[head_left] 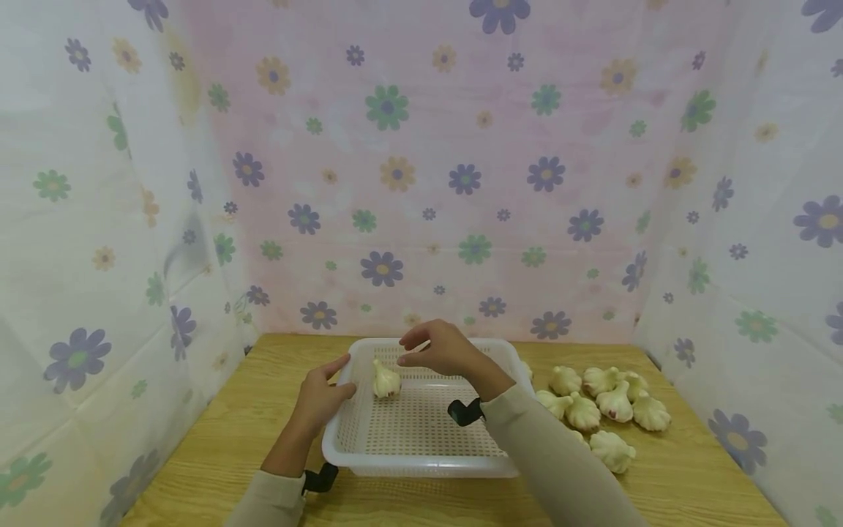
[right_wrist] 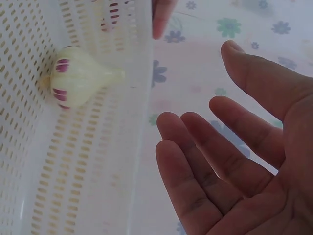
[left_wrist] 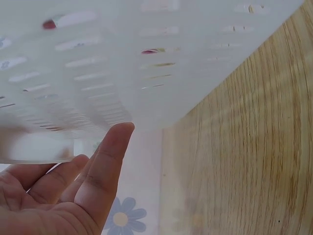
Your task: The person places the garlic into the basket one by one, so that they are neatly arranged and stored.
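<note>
A white plastic basket (head_left: 435,462) with slotted walls stands on the table. My left hand (head_left: 317,395) grips its left rim, thumb over the edge and fingers against the outside; in the left wrist view, the fingers (left_wrist: 108,164) lie along the slotted wall. One garlic bulb (head_left: 386,380) with purple streaks sits inside near the left wall. To the right of that bulb (right_wrist: 76,78), my right hand (head_left: 443,350) hovers over the basket. Its fingers (right_wrist: 195,171) are relaxed and loosely bent, with nothing between them and the thumb.
Several garlic bulbs (head_left: 615,401) lie in a group on the wooden table (head_left: 217,439), right of the basket; my right forearm partly hides some. Flower-patterned cloth (head_left: 428,219) closes off the back and both sides. Each wrist carries a small black mount (head_left: 465,412).
</note>
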Tool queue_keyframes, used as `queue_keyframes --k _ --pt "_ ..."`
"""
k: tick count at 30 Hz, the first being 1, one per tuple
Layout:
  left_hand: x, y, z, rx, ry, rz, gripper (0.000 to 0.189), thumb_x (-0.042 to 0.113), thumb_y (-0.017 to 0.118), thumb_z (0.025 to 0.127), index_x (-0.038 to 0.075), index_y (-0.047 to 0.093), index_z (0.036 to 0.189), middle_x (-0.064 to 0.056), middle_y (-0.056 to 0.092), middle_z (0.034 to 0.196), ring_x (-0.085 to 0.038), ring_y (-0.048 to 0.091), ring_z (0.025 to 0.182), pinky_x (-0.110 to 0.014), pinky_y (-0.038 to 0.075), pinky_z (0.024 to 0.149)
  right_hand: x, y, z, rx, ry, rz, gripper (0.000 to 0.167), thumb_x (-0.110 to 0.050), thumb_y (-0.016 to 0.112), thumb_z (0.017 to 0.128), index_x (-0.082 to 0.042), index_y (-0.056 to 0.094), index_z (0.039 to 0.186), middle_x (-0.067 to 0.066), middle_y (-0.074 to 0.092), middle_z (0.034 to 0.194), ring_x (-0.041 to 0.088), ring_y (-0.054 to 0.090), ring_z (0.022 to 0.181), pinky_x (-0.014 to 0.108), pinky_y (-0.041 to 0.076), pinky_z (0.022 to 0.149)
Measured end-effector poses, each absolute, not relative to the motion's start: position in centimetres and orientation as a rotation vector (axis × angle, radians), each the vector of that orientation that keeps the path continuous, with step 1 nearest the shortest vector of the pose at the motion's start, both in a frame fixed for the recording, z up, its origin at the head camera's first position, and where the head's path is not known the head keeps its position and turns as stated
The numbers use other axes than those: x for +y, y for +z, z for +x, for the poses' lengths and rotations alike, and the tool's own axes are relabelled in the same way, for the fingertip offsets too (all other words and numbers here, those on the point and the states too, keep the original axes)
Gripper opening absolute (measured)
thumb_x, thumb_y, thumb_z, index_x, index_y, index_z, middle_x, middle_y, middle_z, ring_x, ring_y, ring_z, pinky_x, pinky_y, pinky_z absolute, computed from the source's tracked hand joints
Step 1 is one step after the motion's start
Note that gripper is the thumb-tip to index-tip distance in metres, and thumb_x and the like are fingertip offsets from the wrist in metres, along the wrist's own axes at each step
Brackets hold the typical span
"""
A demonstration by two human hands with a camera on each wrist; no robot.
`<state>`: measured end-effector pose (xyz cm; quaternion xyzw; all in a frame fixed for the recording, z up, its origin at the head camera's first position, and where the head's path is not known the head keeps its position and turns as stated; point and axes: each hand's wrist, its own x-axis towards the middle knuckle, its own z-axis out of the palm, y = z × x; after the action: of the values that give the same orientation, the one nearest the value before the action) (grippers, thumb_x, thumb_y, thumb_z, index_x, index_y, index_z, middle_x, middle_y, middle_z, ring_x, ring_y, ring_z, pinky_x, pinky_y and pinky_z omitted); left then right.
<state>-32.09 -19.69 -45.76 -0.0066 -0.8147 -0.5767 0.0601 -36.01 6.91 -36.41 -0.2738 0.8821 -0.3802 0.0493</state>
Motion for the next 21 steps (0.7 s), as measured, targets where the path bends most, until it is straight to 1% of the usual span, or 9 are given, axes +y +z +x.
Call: queue_keyframes --k 5,7,11,16,21 --pt "-19.6 -45.7 -32.1 -2.484 -1.728 -0.003 0.068 0.009 0.068 0.090 0.012 0.049 0.155 -0.022 0.038 0.163 -0.046 0.063 0.125 -0.046 0.064 0.080 8.8 -36.0 -35.1 2.663 -1.219 -0.858 0.038 -0.038 0.080 0.090 -0.023 0.074 0.124 0.002 0.072 0.125 0.023 0.072 0.109 0.038 0.061 0.089" --pt "-19.6 -45.6 -32.0 -2.482 -1.727 0.002 0.068 0.009 0.067 0.089 0.013 0.049 0.155 -0.021 0.037 0.164 -0.047 0.061 0.127 -0.047 0.064 0.081 9.6 -35.8 -34.7 2.663 -1.239 -0.858 0.038 -0.039 0.080 0.090 -0.024 0.073 0.124 -0.002 0.072 0.124 0.021 0.072 0.108 0.037 0.061 0.088" --pt "-19.7 -45.5 -31.7 -2.471 -1.741 -0.009 0.068 0.010 0.067 0.089 0.013 0.049 0.155 -0.021 0.036 0.164 -0.047 0.059 0.129 -0.046 0.064 0.081 11.2 -35.7 -33.7 2.681 -1.257 -0.840 0.038 -0.042 0.079 0.089 -0.027 0.073 0.124 -0.004 0.071 0.124 0.016 0.073 0.106 0.035 0.061 0.084" --pt "-19.7 -45.6 -31.8 -2.466 -1.760 -0.019 0.069 0.009 0.067 0.089 0.013 0.049 0.155 -0.021 0.036 0.164 -0.046 0.061 0.128 -0.045 0.064 0.078 13.4 -35.7 -32.6 2.694 -1.290 -0.849 0.038 -0.043 0.079 0.089 -0.028 0.073 0.124 -0.005 0.071 0.127 0.013 0.073 0.105 0.035 0.062 0.084" --pt "-19.6 -45.5 -31.7 -2.465 -1.744 -0.031 0.068 0.008 0.066 0.089 0.012 0.049 0.155 -0.022 0.038 0.163 -0.046 0.063 0.125 -0.044 0.064 0.076 15.5 -35.8 -31.7 2.712 -1.327 -0.879 0.039 -0.040 0.079 0.090 -0.026 0.072 0.126 -0.003 0.070 0.129 0.017 0.073 0.107 0.034 0.061 0.086"
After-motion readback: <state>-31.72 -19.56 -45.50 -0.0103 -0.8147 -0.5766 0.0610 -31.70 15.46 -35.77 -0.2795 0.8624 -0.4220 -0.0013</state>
